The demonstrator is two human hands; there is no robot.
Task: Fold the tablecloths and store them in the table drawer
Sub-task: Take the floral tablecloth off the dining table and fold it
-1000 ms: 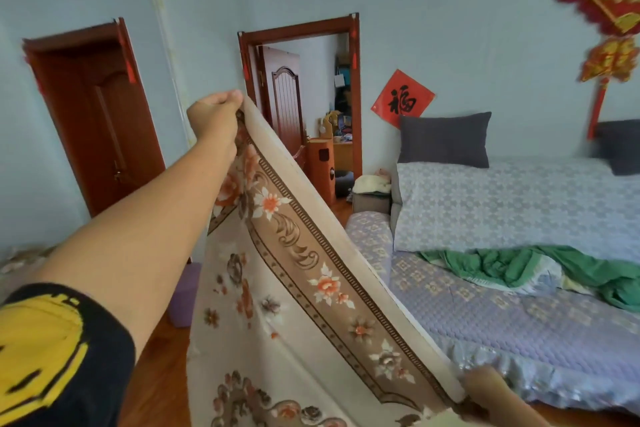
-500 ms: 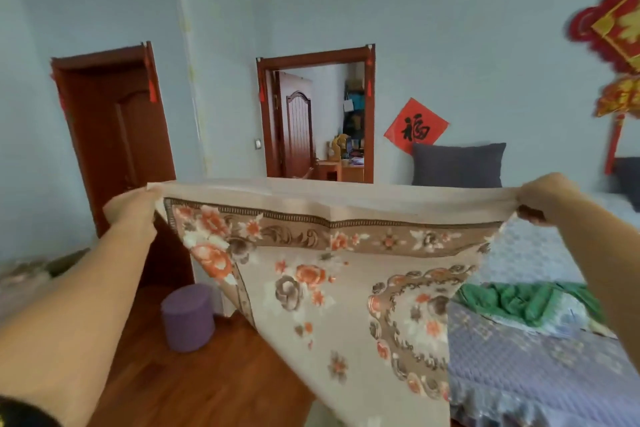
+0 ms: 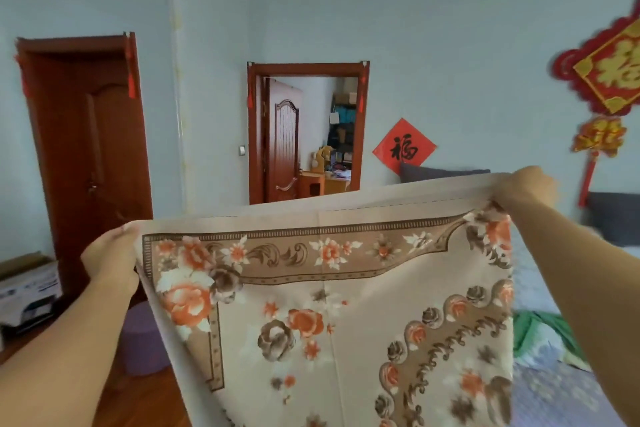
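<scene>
Single head-worn camera, aimed forward across the room from close behind a held-up tablecloth (image 3: 329, 305), facing the far doorway (image 3: 308, 132); no second view.

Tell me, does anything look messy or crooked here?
A little. The tablecloth is held up slanted: the right hand grips its corner higher than the left hand does. A green cloth lies crumpled on the bed. Nothing looks torn or spilled.

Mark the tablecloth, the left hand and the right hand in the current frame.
tablecloth (image 3: 332, 322), head view, on the flowered middle of the cloth.
left hand (image 3: 110, 258), head view, on the back of the hand.
right hand (image 3: 524, 185), head view, on the knuckles.
</scene>
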